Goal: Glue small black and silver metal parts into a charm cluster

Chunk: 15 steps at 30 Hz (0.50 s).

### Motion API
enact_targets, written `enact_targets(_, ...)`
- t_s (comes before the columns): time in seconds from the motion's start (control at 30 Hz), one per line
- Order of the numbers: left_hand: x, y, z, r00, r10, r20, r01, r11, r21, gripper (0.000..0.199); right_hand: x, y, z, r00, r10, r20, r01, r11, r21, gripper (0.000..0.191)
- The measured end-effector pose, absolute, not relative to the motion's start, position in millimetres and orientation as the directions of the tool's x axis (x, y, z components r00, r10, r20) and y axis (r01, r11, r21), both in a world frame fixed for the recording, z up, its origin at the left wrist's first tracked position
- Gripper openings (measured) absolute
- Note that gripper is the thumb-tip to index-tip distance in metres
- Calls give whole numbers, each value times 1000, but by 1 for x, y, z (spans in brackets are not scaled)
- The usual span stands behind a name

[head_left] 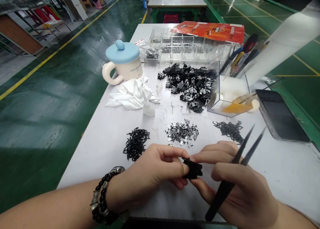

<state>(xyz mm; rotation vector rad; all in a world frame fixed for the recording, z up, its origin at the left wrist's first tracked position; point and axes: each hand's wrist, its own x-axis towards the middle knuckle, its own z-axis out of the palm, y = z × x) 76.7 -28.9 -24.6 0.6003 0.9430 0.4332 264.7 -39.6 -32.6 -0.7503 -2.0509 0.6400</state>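
Note:
Between thumb and forefinger, my left hand point(160, 165) pinches a small black plastic part point(193, 169) above the front of the white table. My right hand point(240, 179) has black tweezers point(226, 184) tucked across its fingers, their tips apart and pointing up and away. Its fingertips also touch the top and lower edge of the black part. Just beyond my hands lie a pile of small black curved pieces point(136, 144), a heap of tiny silver metal pieces point(182, 132) and, to the right, a pile of thin black pieces point(230, 130).
A heap of black-and-silver assemblies point(192, 83) lies farther back, before a clear compartment tray point(180, 57). Left are a lidded mug point(130, 68), white cloth point(132, 93) and small translucent bottle point(149, 108). Right stand a clear tool box point(232, 105) and a phone point(282, 115).

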Motion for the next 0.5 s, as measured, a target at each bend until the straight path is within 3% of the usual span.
enact_targets(0.4,77,-30,-28,497,585,-641,-101,773,626,27,273,-38,-36,-547,713,438,254,640,-725,32)
enact_targets(0.5,75,-30,-30,483,588,-649,-89,771,631,23,293,-29,-28,-656,699,285,414,649,-638,22)
